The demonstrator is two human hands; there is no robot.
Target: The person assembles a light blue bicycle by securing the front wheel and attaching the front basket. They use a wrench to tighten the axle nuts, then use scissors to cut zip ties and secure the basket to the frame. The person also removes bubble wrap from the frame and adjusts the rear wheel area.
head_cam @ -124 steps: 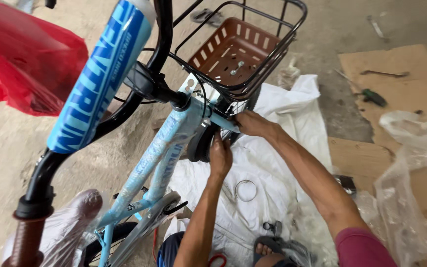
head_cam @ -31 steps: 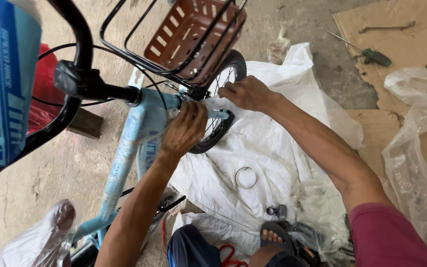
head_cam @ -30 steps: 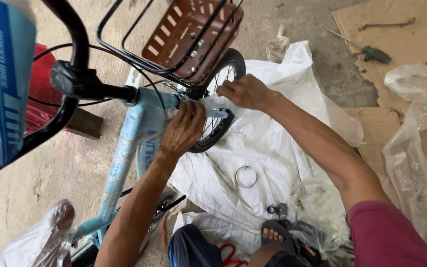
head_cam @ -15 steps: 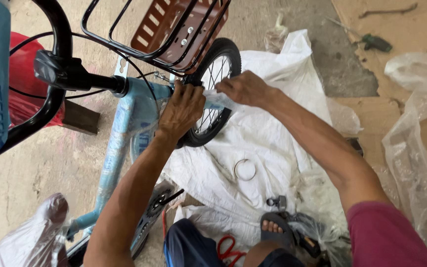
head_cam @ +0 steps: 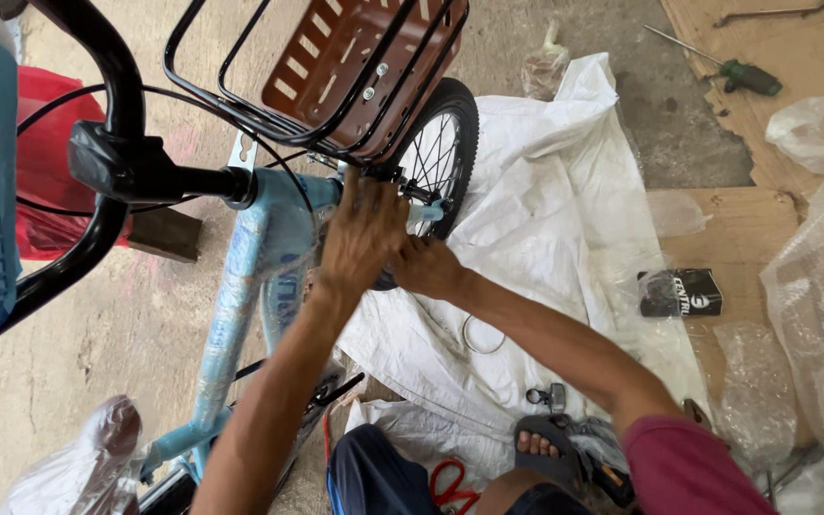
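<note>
**Both hands at the fork of a light-blue bicycle**

Left hand [head_cam: 362, 234] pressed against the top of the light-blue fork [head_cam: 423, 216], just under the brown plastic basket [head_cam: 360, 57]; fingers spread and laid over the metal, not curled round anything that can be made out. Right hand [head_cam: 428, 268] touching the left at its four o'clock, low against the front wheel [head_cam: 441, 143]; fingers tucked under, whether gripping something cannot be told. Light-blue bicycle frame [head_cam: 240, 286] running from centre toward seven o'clock, wrapped in clear film. Black handlebar [head_cam: 116, 172] at nine o'clock, black wire rack [head_cam: 240, 105] around the basket at twelve. White sack sheet [head_cam: 545, 191] spread beneath the wheel. On it, at five o'clock from the hands, a wire ring [head_cam: 484, 336]. Green-handled screwdriver [head_cam: 741, 74] on cardboard [head_cam: 708, 38] at two o'clock, well apart. Small black box [head_cam: 684, 292] at three o'clock. Sandalled foot [head_cam: 541, 446] at five o'clock.
</note>
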